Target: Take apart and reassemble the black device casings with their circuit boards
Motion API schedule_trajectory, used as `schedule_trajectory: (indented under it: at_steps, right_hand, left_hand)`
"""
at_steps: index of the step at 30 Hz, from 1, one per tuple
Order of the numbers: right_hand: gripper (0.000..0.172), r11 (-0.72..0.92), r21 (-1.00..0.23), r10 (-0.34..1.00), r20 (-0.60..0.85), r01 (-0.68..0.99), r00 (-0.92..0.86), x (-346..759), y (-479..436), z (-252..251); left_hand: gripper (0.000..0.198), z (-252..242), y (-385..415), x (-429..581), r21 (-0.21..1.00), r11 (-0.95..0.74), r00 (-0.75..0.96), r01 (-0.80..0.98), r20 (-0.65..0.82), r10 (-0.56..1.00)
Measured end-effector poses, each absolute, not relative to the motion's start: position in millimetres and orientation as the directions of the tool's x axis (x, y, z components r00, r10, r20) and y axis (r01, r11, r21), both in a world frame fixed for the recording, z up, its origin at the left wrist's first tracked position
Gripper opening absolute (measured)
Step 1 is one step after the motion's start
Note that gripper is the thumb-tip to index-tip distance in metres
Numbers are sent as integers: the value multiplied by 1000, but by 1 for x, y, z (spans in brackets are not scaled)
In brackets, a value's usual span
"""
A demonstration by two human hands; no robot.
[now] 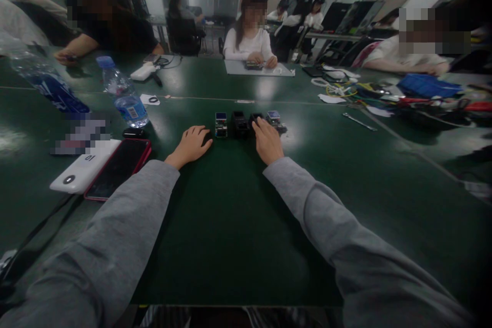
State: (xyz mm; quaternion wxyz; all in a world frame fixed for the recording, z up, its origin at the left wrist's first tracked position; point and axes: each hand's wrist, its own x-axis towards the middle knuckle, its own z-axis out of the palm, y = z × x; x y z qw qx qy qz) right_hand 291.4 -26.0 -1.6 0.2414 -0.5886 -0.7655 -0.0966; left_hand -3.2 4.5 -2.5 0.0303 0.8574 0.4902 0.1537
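Small electronic devices stand in a row on the green table. At the left of the row is a board with a small screen; beside it stands a black boxy device. My right hand has its fingers around the near side of another black device, largely covered by them. Just behind that hand is a second board with a screen. My left hand rests on the table left of the row, fingers spread and thumb out. A dark patch lies between thumb and fingers; I cannot tell what it is.
To the left are a water bottle, a larger bottle, a red-edged phone and a white power bank. Right, a wrench lies near a cable pile. A person works across the table.
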Motion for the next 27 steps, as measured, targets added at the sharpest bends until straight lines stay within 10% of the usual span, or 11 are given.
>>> schedule_trajectory:
  at_steps: [27]
  right_hand:
    - [50,139,-528,738,619,838,268,358,8,-19]
  left_hand:
    - [53,-2,4,-4,208,-517,471,830,233,851]
